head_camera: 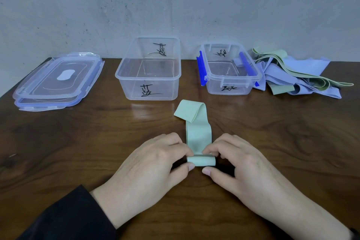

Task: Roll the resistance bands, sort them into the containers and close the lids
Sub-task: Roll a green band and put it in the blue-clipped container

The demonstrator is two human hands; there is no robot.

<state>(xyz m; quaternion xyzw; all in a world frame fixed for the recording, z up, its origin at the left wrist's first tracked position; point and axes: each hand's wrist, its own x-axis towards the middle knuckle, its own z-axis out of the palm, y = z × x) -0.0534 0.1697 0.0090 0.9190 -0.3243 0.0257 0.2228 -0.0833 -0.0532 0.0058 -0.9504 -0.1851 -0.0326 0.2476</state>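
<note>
Only the head view here, looking down at both hands. The left hand and right hand are each pinching an end of the small roll started at the near end of a green band, thumbs on the near side, fingertips on top. So both are closed on the band, not clamped hard by the look of it.

What could go wrong: the roll is only a turn or so thick, and this stuff is springy, so if either thumb eases off it probably pops open. Just beyond the fingers the flat stretch runs away from them, then the far end flops over in a loose fold leaning left. If that fold isn't straightened, I'd guess the roll goes crooked or cone-shaped. Uneven pressure between the hands would skew it too.

Well past the fingers sit two clear boxes, the big box and a smaller box with blue clips, both look empty, though glare makes it hard to be sure. Off right is the pile of bands, off left the stacked lids.

The table is dark glossy wood, likely slick, so the band may slide instead of rolling. Plain scuffed grey wall behind.
</note>
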